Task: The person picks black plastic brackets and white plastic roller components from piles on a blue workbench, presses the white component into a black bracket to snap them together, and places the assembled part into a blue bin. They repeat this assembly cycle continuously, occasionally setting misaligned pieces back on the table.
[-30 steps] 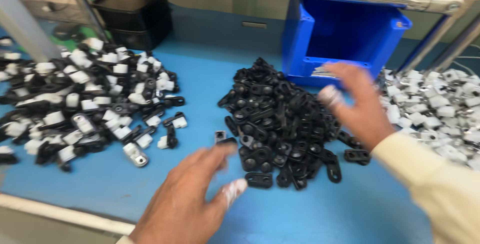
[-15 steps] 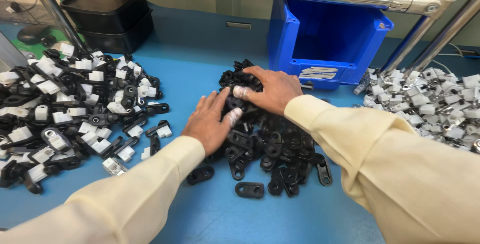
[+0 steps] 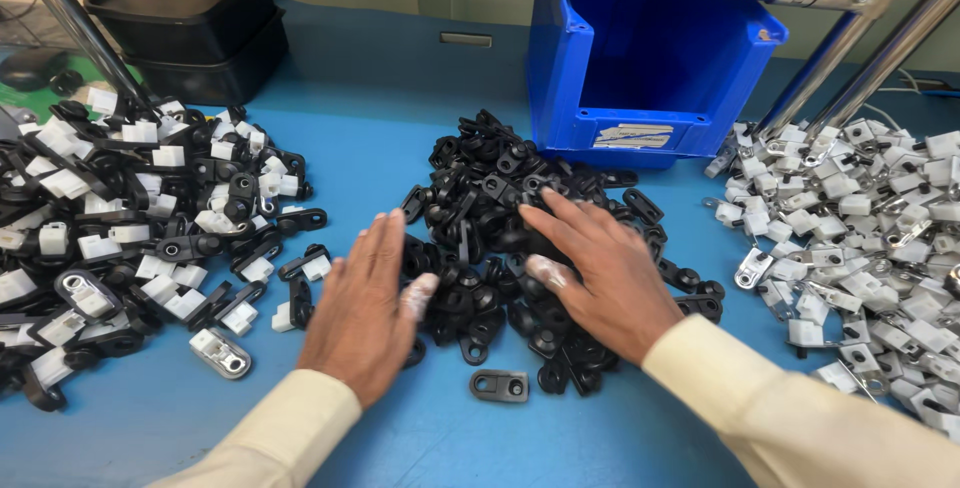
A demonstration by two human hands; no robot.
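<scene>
A heap of small black plastic clips (image 3: 490,188) lies in the middle of the blue table (image 3: 380,78). My left hand (image 3: 365,308) rests flat at the heap's left edge, fingers spread, holding nothing. Flat on the heap's right half is my right hand (image 3: 600,268), its fingers apart over the clips. White tape wraps both thumbs. One black clip (image 3: 499,385) lies alone in front of the heap, between my wrists. Cream sleeves cover both forearms.
A pile of assembled black-and-white clips (image 3: 130,228) fills the left side. White and metal parts (image 3: 870,238) are heaped at the right. An open blue bin (image 3: 650,78) stands behind the black heap, stacked black trays (image 3: 190,18) at the back left, with slanted metal frame tubes (image 3: 70,18).
Both hands have drawn back toward me and flattened on the black heap. The heap has spread a little, and the head camera has moved closer.
</scene>
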